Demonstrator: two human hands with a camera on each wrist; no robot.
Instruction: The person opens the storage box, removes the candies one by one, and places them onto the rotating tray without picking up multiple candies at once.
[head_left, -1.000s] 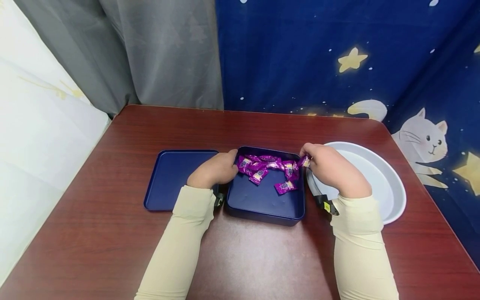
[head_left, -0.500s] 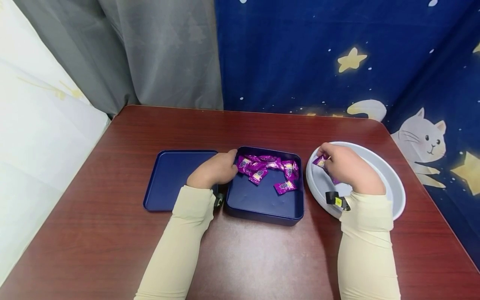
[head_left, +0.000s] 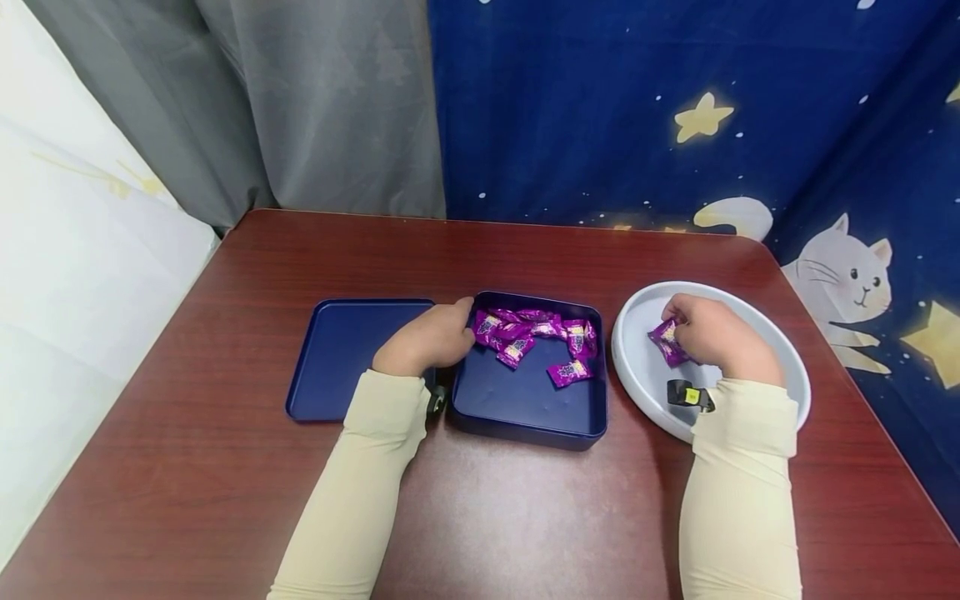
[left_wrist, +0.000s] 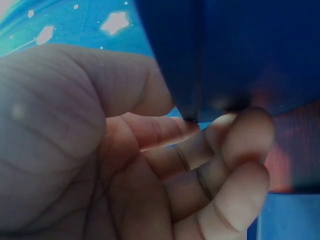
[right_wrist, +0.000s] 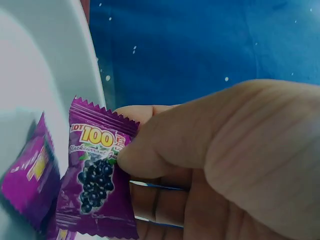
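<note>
In the head view my left hand (head_left: 429, 340) is at the left wall of a dark blue open box (head_left: 525, 407). The left wrist view shows its thumb and fingers gripping the edge of the box (left_wrist: 235, 45). Several purple wrapped candies (head_left: 514, 350) lie in the box, mostly toward its back. My right hand (head_left: 723, 340) is over a round white tray (head_left: 626, 358). Between thumb and fingers it pinches a blackcurrant candy (right_wrist: 97, 170). Purple candies (right_wrist: 32, 175) lie beneath it in the tray, partly hidden by the hand in the head view.
A flat dark blue lid (head_left: 330, 358) lies on the brown table (head_left: 187, 450), left of the box and partly under the left forearm. Behind the table hang a grey curtain (head_left: 345, 108) and a blue curtain (head_left: 570, 108) with stars.
My right hand has moved right from the box's right rim to over the white tray, carrying candy. The left hand has stayed on the box.
</note>
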